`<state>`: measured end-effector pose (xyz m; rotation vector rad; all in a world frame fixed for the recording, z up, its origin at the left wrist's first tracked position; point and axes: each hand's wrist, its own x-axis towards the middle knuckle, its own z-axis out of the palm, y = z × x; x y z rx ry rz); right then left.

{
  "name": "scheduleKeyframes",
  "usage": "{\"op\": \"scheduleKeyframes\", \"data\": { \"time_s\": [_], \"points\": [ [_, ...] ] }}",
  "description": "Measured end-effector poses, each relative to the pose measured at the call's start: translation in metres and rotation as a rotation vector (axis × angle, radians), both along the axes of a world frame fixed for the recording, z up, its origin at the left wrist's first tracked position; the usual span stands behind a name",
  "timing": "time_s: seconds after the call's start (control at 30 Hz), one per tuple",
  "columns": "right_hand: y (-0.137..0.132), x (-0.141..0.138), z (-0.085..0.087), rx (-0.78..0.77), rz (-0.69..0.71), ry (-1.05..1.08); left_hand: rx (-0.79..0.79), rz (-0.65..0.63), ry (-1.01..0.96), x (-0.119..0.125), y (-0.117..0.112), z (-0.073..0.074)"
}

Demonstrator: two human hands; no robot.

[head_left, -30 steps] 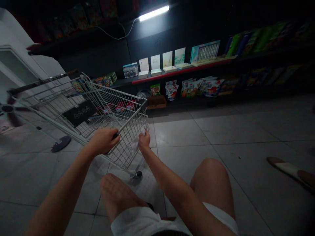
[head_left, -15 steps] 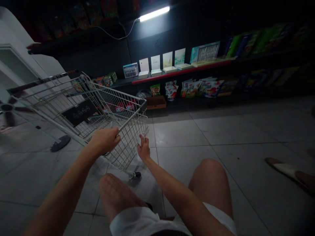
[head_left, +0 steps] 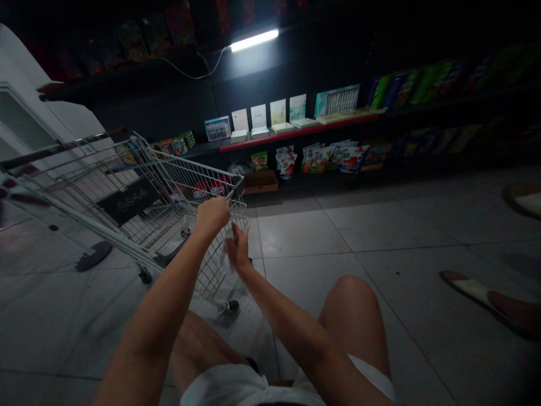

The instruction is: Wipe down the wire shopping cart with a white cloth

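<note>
A wire shopping cart (head_left: pixel 186 163) stands at the left, its short front end turned toward me. My left hand (head_left: pixel 213 215) is wrapped round the top rim of that end, near its right corner. Just below it, my right hand (head_left: pixel 238 246) presses a white cloth or tissue (head_left: pixel 226 256) against the wire mesh. The fingers of the right hand are curled, and the white piece hangs down beside them. A dark panel with printed marks (head_left: pixel 129 201) is fixed inside the cart.
Dark shelves hold boxes and booklets (head_left: pixel 257 121) and snack bags (head_left: pixel 333 157) under a lit tube (head_left: pixel 254 40). An open cardboard box (head_left: pixel 261 181) sits low. A fan's round base (head_left: pixel 93 255) is behind the cart. Another person's feet (head_left: pixel 486 299) stand at the right on the tiled floor.
My left hand has slid right along the cart's rim toward the corner. My right hand has shifted slightly, with more of the white piece showing. Another foot now appears at the right edge.
</note>
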<state>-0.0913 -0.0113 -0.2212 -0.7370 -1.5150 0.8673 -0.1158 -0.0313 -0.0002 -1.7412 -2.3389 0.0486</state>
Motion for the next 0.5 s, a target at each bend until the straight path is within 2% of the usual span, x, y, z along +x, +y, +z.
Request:
{"op": "scheduleKeyframes", "data": {
  "time_s": [0.13,0.2,0.23,0.27,0.33,0.43,0.5],
  "points": [
    [0.024,0.02,0.051,0.054,-0.091,0.037,-0.002,-0.01,0.023,0.0,-0.011,-0.001],
    [0.033,0.023,0.061,0.117,-0.125,0.031,-0.012,-0.012,0.027,0.0,-0.016,-0.001],
    [0.035,0.023,0.059,0.138,-0.131,0.016,-0.017,-0.014,0.028,0.0,-0.019,-0.001],
    [0.035,0.022,0.051,0.148,-0.127,-0.006,-0.023,-0.017,0.027,0.001,-0.022,-0.001],
    [0.03,0.021,0.022,0.111,-0.104,-0.048,-0.035,-0.021,0.022,0.002,-0.028,0.0],
    [0.015,0.03,-0.042,-0.074,-0.081,-0.066,-0.045,-0.029,0.021,0.005,-0.033,0.001],
    [0.006,0.04,-0.081,-0.208,-0.132,-0.049,-0.047,-0.032,0.023,0.007,-0.034,0.002]
  ]
}}
